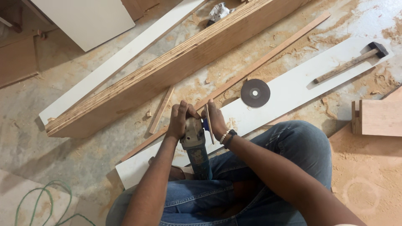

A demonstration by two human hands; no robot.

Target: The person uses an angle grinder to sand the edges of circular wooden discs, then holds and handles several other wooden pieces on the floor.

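Observation:
I sit on the floor with an angle grinder (195,144) resting in my lap, its head pointing away from me. My left hand (180,119) grips the grinder's metal head from the left. My right hand (217,119) holds a thin disc (208,122) edge-on against the grinder's head. A dark round grinding disc (255,93) lies flat on the long white board (293,90) just beyond my hands.
A hammer (351,62) lies on the white board's far right end. A thick plywood plank (167,69), thin wood strips (264,60) and sawdust lie across the floor. A wooden block (377,118) sits right; a green cable (42,201) curls bottom left.

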